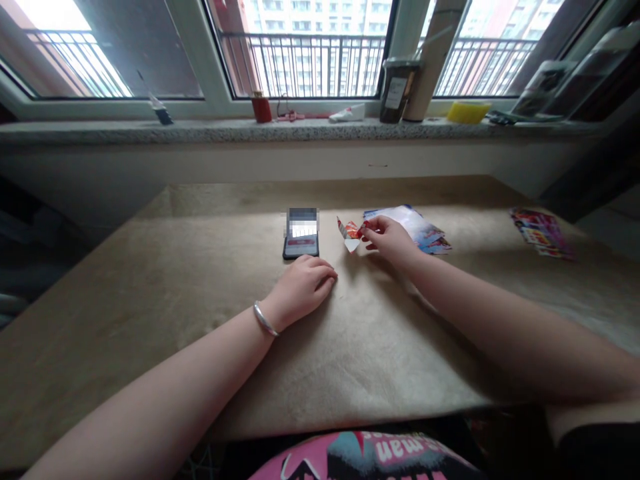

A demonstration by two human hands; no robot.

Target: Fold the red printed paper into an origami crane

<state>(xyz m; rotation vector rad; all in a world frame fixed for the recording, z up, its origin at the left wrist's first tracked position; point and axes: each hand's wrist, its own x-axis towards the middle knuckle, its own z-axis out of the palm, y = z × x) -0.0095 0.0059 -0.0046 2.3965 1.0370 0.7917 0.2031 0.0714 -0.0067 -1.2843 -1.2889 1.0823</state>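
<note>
We hold a small folded paper scrap (350,236), red and white, between the fingers of our right hand (389,241). The fingers are clamped on its right edge, and it sits low over the desk (150,300), about the middle of the far half. Our left hand (303,288) rests on the desk at 7 o'clock from the scrap, knuckles up, its fingers curled together on nothing. A silver bangle (264,320) circles that wrist.

A dark phone (301,235) lies flat at 12 o'clock from the left hand, just beyond the knuckles. It is at 9 o'clock from the scrap, near it but apart, and its screen is lit. A small pile of colourful printed sheets (423,232) lies at 3 o'clock from the right hand, and the hand hides its near corner. Another printed sheet (543,233) lies well apart, farther out at 3 o'clock by the desk's right edge.

The desk wears a tan, suede-like cover with faint creases. At 12 o'clock a grey stone windowsill (100,131) runs the full width. On it stand a small red pot (261,108), a dark labelled jar (397,90), a cardboard tube (434,53) leaning just beside the jar, and a yellow block (469,111). At 2 o'clock some magazines (565,87) lean against the frame. Through the glass we see a balcony railing (310,63) and tall housing blocks
</note>
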